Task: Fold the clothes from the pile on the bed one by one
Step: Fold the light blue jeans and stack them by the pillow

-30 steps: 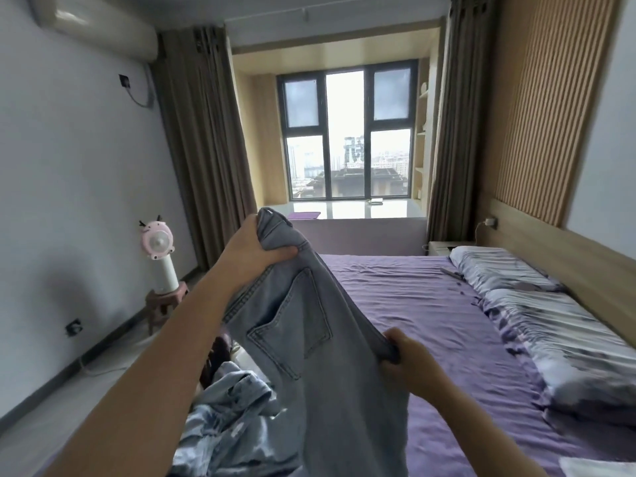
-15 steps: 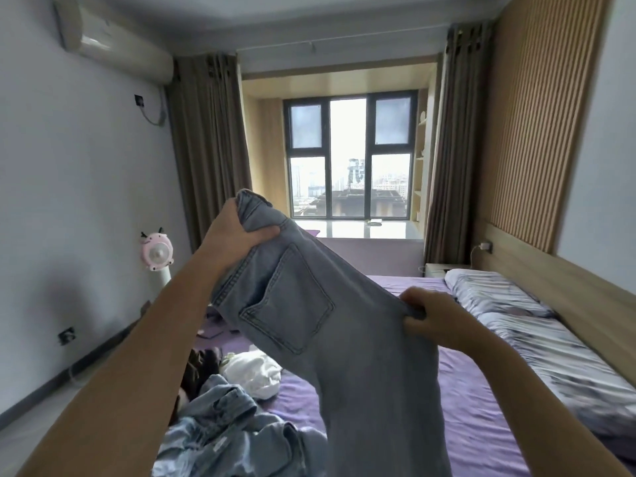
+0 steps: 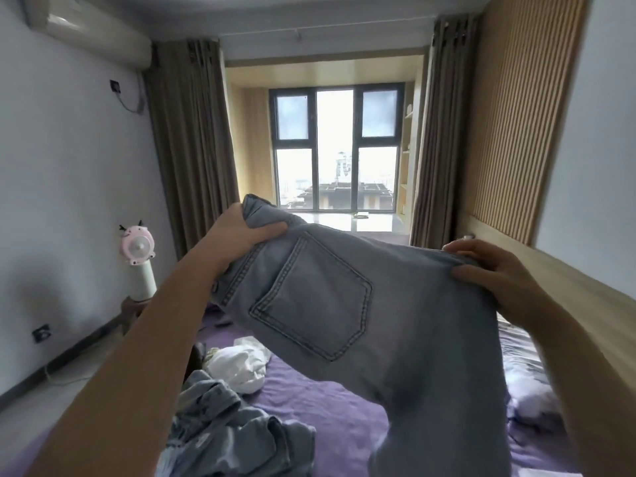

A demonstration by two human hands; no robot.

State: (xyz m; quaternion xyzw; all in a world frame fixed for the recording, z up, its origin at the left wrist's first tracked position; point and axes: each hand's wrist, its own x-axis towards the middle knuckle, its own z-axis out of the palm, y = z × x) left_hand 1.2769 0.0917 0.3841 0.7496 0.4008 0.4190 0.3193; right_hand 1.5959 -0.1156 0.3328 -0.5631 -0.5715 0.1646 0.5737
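Note:
I hold a pair of light blue-grey jeans [image 3: 395, 311] up in the air over the bed [image 3: 330, 411], back pocket facing me, legs hanging down to the lower right. My left hand [image 3: 241, 235] grips the waistband at one end, fingers curled round the denim. My right hand [image 3: 495, 273] pinches the other side of the jeans' top, thumb in front. On the purple sheet below lies the pile: crumpled blue denim clothes [image 3: 227, 432] and a bunched white garment [image 3: 241, 366], with something dark beside them.
Striped pillows [image 3: 523, 376] lie along the wooden headboard on the right. A pink fan [image 3: 137, 246] stands on a small stool by the left wall. Curtains frame a window bay at the far end. Floor runs along the bed's left side.
Both hands have spread apart and drawn the jeans' top out wider and more level; my right hand moved up and to the right. The camera tilted down slightly toward the pile.

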